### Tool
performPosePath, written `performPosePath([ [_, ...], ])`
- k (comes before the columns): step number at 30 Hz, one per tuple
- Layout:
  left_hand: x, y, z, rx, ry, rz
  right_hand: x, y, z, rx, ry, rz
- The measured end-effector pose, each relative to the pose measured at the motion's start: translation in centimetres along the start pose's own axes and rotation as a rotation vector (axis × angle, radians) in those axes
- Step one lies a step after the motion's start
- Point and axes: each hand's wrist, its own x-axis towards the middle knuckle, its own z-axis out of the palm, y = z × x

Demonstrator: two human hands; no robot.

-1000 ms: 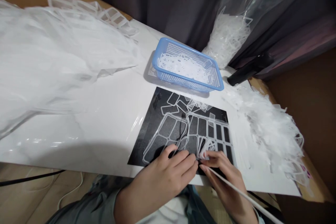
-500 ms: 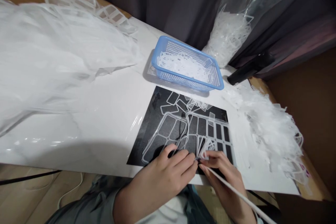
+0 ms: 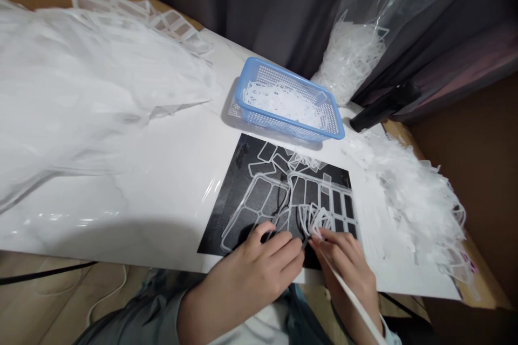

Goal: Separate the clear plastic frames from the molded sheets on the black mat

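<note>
A translucent plastic sheet with rectangular openings (image 3: pixel 301 192) lies on a black mat (image 3: pixel 220 210). Over its near part, my left hand (image 3: pixel 259 264) has its fingers curled and pressed together, the fingertips at the sheet; their exact grip is hidden. Close beside it, my right hand (image 3: pixel 348 261) is closed, pinching a fanned bunch of small translucent rectangular frames (image 3: pixel 318 219). A long, thin white piece (image 3: pixel 356 302) runs from that hand toward the lower right; what kind it is I cannot make out. Loose rectangular frames (image 3: pixel 303 161) lie on the mat's far part.
Beyond the mat stands a blue basket (image 3: pixel 289 124) with white frames inside. A large pile of translucent sheets (image 3: pixel 81 91) covers the left; another white pile (image 3: pixel 416 205) lies right. A clear bag (image 3: pixel 352 54) and a black cylindrical object (image 3: pixel 376 110) stand behind.
The bunch of frames in my right hand has fanned out and shifted slightly left. The long white piece has swung to a steeper angle. My left hand has barely moved.
</note>
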Motion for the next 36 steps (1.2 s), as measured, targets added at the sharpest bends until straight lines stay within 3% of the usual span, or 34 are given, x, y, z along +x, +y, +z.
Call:
performPosePath([
  [7, 0.0, -0.1, -0.1, 0.020, 0.027, -0.005, 1.0, -0.1, -0.9, 0.347, -0.089, 0.159],
  [22, 0.1, 0.3, 0.4, 0.040, -0.026, -0.053, 1.7, -0.3, -1.0, 0.317, -0.074, 0.109],
  [28, 0.2, 0.4, 0.1, -0.027, -0.083, -0.078, 1.3, -0.3, -0.9, 0.203, -0.060, 0.048],
  [33, 0.1, 0.3, 0.1, -0.032, -0.099, -0.072, 2.1, 1.1, -1.8, 0.000, 0.113, 0.045],
  [36, 0.1, 0.1, 0.0, -0.032, -0.107, -0.069, 3.3, 2.9, -3.3, -0.138, 0.409, 0.116],
])
